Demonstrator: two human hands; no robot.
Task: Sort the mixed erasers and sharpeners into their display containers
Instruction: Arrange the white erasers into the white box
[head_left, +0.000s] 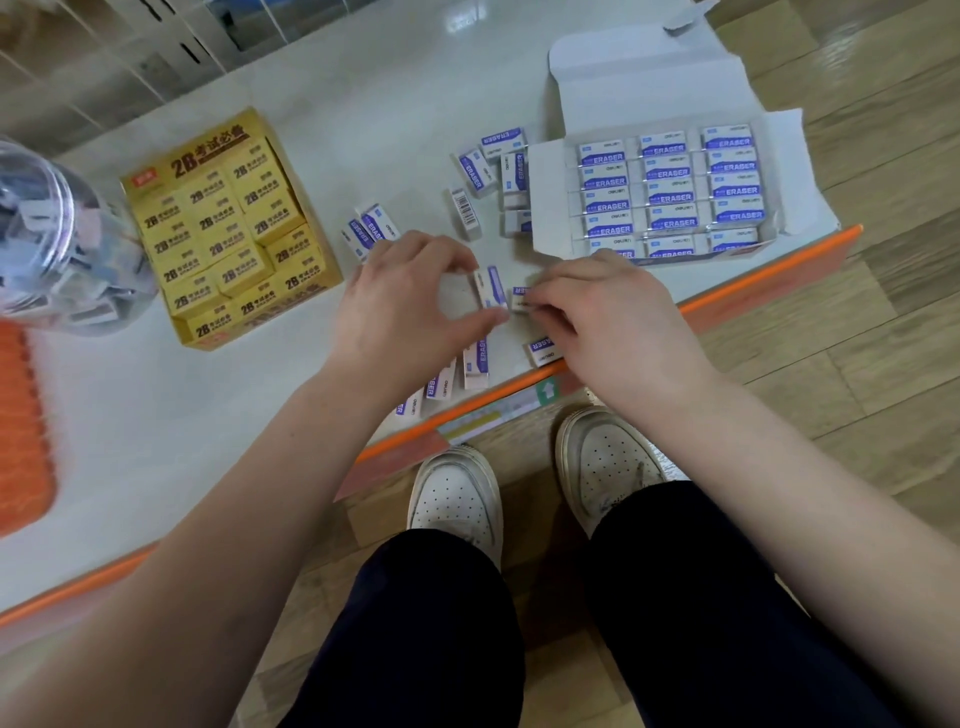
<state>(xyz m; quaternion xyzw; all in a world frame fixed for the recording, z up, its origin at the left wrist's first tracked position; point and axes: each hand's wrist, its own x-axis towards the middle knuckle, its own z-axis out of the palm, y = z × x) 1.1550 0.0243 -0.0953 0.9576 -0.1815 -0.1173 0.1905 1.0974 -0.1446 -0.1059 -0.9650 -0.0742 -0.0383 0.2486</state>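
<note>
My left hand (410, 296) pinches a white-and-blue eraser (491, 287) between thumb and fingers just above the counter. My right hand (608, 317) pinches a second small eraser (521, 300) right beside it. Several loose white-and-blue erasers lie around the hands: one group (488, 166) at the back, one pair (366, 228) to the left, others (475, 361) near the front edge. To the right, an open white display box (545, 156) holds rows of the same erasers (670, 195). A yellow box (228, 228) of 2B erasers stands at the left.
A clear plastic jar (57, 239) with small grey and white items lies at the far left. An orange basket (21, 426) is at the left edge. The counter's orange front edge (753, 280) runs just below the hands. My shoes (457, 499) stand on the wooden floor.
</note>
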